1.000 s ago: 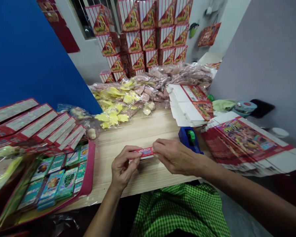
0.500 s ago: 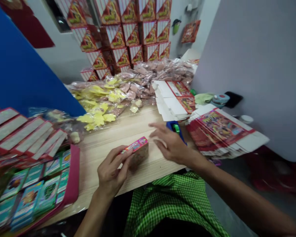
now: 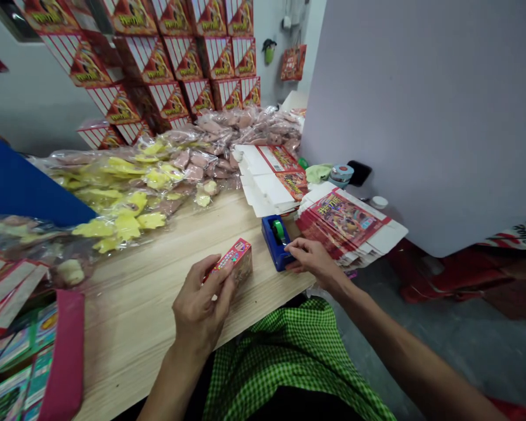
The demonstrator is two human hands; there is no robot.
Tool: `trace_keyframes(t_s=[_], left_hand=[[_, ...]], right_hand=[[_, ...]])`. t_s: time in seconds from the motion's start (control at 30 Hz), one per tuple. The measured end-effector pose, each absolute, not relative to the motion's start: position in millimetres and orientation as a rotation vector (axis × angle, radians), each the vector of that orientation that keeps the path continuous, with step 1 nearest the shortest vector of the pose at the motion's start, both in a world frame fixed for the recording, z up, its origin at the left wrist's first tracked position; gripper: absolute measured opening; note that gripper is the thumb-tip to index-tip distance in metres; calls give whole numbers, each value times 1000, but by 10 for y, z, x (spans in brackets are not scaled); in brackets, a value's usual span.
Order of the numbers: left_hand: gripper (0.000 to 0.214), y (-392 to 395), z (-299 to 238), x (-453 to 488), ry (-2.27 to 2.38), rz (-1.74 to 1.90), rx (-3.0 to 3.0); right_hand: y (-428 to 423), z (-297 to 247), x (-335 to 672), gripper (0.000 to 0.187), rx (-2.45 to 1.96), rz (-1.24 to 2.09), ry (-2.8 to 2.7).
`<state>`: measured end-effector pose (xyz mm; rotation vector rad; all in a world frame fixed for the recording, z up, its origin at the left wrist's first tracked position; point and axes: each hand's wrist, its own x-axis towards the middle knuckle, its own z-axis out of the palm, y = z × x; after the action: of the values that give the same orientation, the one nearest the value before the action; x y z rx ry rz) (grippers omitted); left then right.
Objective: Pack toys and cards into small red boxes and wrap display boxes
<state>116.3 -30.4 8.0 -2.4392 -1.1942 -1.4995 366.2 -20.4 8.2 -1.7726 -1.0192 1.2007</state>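
Wood table (image 3: 158, 280): L hand (image 3: 199, 301) clamped on L end of small red box (image 3: 239, 252), nr table's front edge. R hand (image 3: 312, 258) at front of blue tape dispenser (image 3: 272, 251), fingertips close; can't tell if pinching anything. Green roll (image 3: 277, 228) in dispenser.

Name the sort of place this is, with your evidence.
Probably a small packing workspace: a tape dispenser stands on a wooden table, flat printed cartons lie beside it, and red boxes are stacked high beyond.
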Motion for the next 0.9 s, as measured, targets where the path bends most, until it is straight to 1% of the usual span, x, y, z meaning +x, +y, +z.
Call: trace_keyframes(t_s=[0.1, 0.17, 0.27, 0.4, 0.5, 0.6, 0.7, 0.73, 0.77, 0.9], left_hand=[[19, -300, 124, 1157, -1148, -1471, -2451], [18, -290, 130, 1147, -1131, -1469, -2444], [15, -279, 123, 1132, -1107, -1458, -2445], [15, -294, 123, 1147, -1161, -1469, -2474], [12, -306, 127, 1171, -1214, -1487, -2465], [11, -296, 128, 1184, -1228, -1503, -2440], [14, -287, 131, 1190, -1206, -1533, -2432], [16, -290, 132, 1193, -1208, -1547, -2424], [18, -295, 131, 1196, -1213, -1560, -2415], [29, -324, 125, 1203, -1235, -1552, -2369]], right_hand=[[-241, 114, 3712, 12, -1705, 1156, -1024], [-288, 59, 3731, 17, -1652, 1135, -1036], [-378, -131, 3714, 23, -1631, 1044, -1081], [-484, -421, 3692, 25, -1645, 914, -1109], [-543, -530, 3734, 29, -1634, 855, -1135], [-620, -451, 3775, 33, -1624, 770, -1189], [-707, -157, 3694, 21, -1577, 563, -1357], [-720, -32, 3626, 17, -1541, 554, -1432], [-715, 92, 3540, 17, -1491, 614, -1502], [-526, 430, 3146, 18, -1142, 1140, -1583]])
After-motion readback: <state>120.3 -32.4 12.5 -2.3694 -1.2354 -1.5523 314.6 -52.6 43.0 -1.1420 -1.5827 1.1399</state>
